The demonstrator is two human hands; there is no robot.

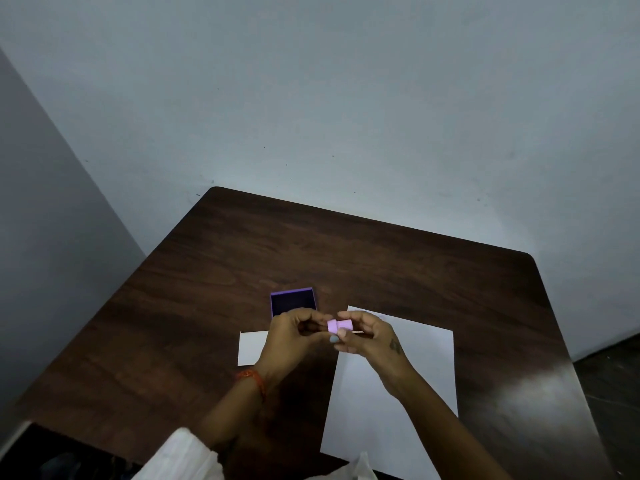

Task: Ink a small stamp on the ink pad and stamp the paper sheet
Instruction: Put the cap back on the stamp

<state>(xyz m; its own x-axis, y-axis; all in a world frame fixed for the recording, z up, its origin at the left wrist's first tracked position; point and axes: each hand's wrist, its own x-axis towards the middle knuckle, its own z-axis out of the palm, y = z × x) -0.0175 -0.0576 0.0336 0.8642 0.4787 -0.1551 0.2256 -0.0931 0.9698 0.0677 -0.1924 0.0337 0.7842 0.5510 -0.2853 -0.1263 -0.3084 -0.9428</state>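
Observation:
A small pink stamp [338, 325] is held above the table between both hands. My left hand [294, 337] pinches its left end and my right hand [369, 336] grips its right end. Just behind my left hand, the purple ink pad [293, 302] lies open with its dark pad showing. The white paper sheet [398, 403] lies flat on the table under my right hand and forearm.
A smaller white card [251, 348] lies left of the sheet, partly hidden by my left hand. The dark wooden table [346, 251] stands in a corner against pale walls. An orange band circles my left wrist [251, 377].

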